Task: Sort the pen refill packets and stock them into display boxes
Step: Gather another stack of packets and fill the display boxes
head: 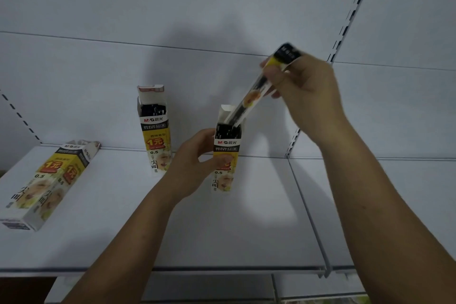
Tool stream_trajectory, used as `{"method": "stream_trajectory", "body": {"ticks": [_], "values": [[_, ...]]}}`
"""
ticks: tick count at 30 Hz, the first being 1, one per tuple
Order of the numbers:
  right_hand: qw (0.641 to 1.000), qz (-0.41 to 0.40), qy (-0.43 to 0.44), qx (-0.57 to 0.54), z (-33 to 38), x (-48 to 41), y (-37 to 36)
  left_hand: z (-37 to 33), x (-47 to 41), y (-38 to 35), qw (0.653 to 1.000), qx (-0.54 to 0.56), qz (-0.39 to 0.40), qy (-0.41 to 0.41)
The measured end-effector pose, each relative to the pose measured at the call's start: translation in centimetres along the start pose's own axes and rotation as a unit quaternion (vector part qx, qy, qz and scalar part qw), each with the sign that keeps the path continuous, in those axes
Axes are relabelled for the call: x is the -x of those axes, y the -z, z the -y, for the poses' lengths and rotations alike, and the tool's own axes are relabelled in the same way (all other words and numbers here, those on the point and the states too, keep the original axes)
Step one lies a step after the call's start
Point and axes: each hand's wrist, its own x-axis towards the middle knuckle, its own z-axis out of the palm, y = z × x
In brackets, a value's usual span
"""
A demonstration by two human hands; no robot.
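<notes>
My left hand [197,160] grips an upright yellow and black display box [225,155] that stands on the white shelf [222,229]; its top flap is open and dark refills fill it. My right hand [303,91] pinches a long clear pen refill packet [256,91] with a black and yellow header. The packet slants down to the left, its lower end inside the mouth of the held box. A second upright open box [155,131] stands further back to the left, full of dark refills. A third box [47,180] lies flat at the shelf's left end.
A white back panel rises behind the shelf, with slotted uprights [350,22] on the right and left. The shelf's front edge [172,270] runs below my forearms, and a lower shelf shows beneath it.
</notes>
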Motion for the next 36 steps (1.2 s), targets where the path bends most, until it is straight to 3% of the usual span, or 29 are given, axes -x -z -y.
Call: {"method": "stream_trajectory", "body": {"ticks": [5, 17, 24, 34, 36], "values": [[0.999, 0.010, 0.034, 0.024, 0.7, -0.2, 0.0, 0.1, 0.0, 0.0, 1.000, -0.002, -0.001, -0.001], [0.999, 0.031, 0.000, 0.019, -0.3, 0.4, -1.0, 0.5, 0.1, 0.0, 1.000, -0.021, 0.012, 0.005], [0.990, 0.119, -0.011, 0.071, -0.9, 0.6, -2.0, 1.5, 0.6, -0.1, 0.999, -0.028, 0.018, 0.021], [0.996, 0.082, -0.025, 0.038, -0.9, -0.3, -1.8, 0.9, 0.4, 0.2, 0.998, -0.045, 0.031, 0.030], [0.992, 0.116, -0.021, 0.052, -1.1, -0.2, -2.0, 0.5, 0.2, 0.2, 0.999, -0.034, 0.030, 0.029]]}}
